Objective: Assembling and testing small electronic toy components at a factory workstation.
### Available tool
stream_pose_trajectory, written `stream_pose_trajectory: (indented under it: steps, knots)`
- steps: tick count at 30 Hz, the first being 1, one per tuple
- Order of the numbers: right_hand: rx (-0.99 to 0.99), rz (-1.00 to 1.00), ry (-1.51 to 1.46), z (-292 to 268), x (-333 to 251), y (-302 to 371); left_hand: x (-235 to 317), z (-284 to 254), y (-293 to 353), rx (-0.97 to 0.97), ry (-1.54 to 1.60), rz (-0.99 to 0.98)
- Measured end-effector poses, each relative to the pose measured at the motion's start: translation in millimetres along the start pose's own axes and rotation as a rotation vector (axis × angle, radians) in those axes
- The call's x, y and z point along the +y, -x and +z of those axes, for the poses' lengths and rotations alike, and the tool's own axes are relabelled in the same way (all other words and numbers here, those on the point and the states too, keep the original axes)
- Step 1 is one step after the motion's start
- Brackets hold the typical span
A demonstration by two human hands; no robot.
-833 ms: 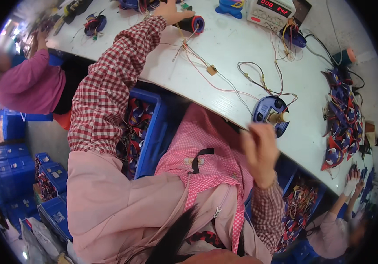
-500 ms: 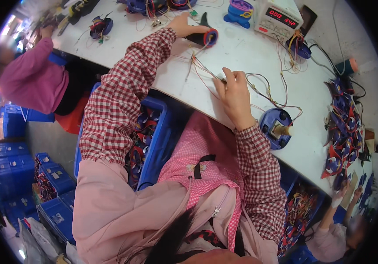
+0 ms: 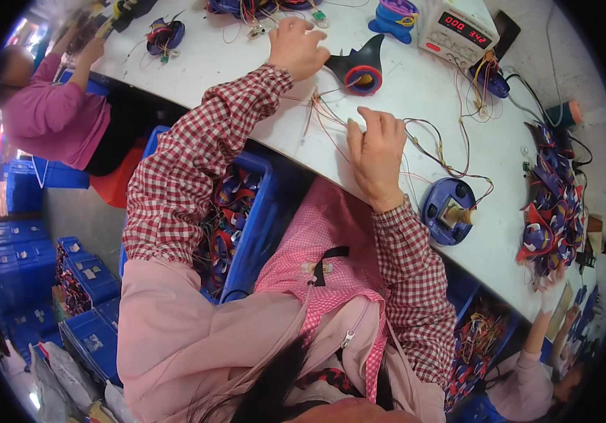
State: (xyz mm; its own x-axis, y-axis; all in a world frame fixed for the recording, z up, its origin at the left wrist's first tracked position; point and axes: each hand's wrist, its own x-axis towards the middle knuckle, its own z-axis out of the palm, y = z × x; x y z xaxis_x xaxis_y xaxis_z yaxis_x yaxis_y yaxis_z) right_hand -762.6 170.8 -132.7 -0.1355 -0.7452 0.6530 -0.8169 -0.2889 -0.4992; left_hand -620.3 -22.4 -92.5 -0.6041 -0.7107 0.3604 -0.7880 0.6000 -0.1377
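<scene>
My left hand (image 3: 296, 51) is over the far side of the white table, its fingers apart and nothing in them. Just right of its fingertips lies a black, fin-shaped plastic shell (image 3: 368, 53) with a red ring round its open end. My right hand (image 3: 378, 155) is nearer to me, its fingers curled together beside thin wires (image 3: 325, 109); whatever they grip is hidden. The wires lie between my hands. To the right of my right hand, a round blue housing (image 3: 448, 211) rests on the table, with dark cables (image 3: 451, 169) looped behind it.
A white power supply (image 3: 458, 32) with a red display stands at the back right, beside a blue and purple holder (image 3: 393, 20). Wired blue assemblies (image 3: 165, 37) lie at the far left. More parts (image 3: 551, 204) are heaped right. A blue crate (image 3: 255, 233) stands below; co-workers sit either side.
My left hand has let go of the black shell and drawn back slightly left. The shell now lies turned on the table to the right. My right hand has barely moved.
</scene>
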Motion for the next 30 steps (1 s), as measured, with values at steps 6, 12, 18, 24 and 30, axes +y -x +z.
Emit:
stream_pose_trajectory:
  steps: [6,12,18,24,30]
  knots:
    - [-0.119,0.011,-0.14,21.9,-35.9,-29.4,25.9,8.6,-20.6,-0.259,0.559,-0.13]
    - [-0.23,0.121,0.065,54.6,-40.4,-33.4,54.9,-18.0,-30.8,-0.191,0.288,-0.106]
    - [-0.358,0.141,-0.106,59.9,-21.9,-24.6,101.8,-45.7,-17.3,-0.241,0.174,0.087]
    - [-0.389,0.186,-0.09,24.3,-22.0,-11.6,95.0,-30.6,-16.0,-0.343,0.107,0.176]
    - [-0.35,0.095,-0.182,2.1,-1.1,-3.8,81.7,-44.9,-11.3,-0.34,0.281,0.039]
